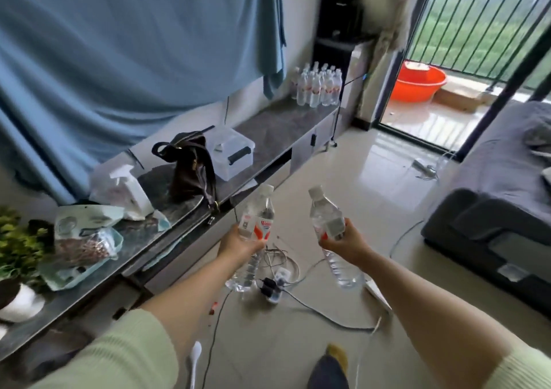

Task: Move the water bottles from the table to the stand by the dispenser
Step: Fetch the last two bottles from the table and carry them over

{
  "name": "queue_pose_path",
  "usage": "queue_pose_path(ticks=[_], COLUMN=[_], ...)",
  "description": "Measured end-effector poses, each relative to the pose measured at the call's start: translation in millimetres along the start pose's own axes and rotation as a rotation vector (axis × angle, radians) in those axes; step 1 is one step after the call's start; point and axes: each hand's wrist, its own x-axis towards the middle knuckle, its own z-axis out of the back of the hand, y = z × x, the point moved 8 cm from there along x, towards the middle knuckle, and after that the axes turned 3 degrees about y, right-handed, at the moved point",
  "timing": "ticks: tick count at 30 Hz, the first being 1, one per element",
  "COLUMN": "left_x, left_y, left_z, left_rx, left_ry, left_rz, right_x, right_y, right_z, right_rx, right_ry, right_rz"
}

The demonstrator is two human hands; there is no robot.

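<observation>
Two bottles are in the person's hands, one each, carried out over the tiled floor (pixel 343 162). The left hand (pixel 238 244) has its fingers wrapped round the labelled middle of a clear water bottle (pixel 256 230), which leans with its white cap up and to the right. The right hand (pixel 343 239) grips a second clear bottle (pixel 326 224) round its middle too, cap tilted up and to the left, the base pointing down toward the floor. Both forearms reach forward from pale green sleeves (pixel 119 356). Below the hands a power strip (pixel 272 287) and loose cables lie on the tiles. To the left runs a long low dark-topped stand (pixel 277 126) along the wall; on it sit a brown handbag (pixel 190 168), a clear plastic box (pixel 234 150), a white spray bottle (pixel 131 188) and some packets. At its far end a cluster of water bottles (pixel 317 86) stands upright, just beside a black dispenser (pixel 340 30). Beyond is an open balcony door with an orange tub (pixel 417 83) outside.
</observation>
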Motion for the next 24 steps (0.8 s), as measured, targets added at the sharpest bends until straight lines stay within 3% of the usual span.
queue_pose_path(ticks=[5, 10, 15, 24], left_x=[55, 105, 146, 221], left_y=[-66, -123, -171, -225], left_z=[-72, -136, -194, -250], left_rx=[0.017, 0.014, 0.008, 0.041], left_ry=[0.058, 0.037, 0.067, 0.152], left_rz=[-0.062, -0.068, -0.095, -0.127], right_x=[44, 91, 133, 206], right_y=[-25, -45, -67, -108], right_z=[72, 146, 219, 256], right_rx=[-0.019, -0.053, -0.034, 0.033], right_ry=[-0.062, -0.012, -0.125, -0.097], right_rz=[-0.042, -0.037, -0.07, -0.172])
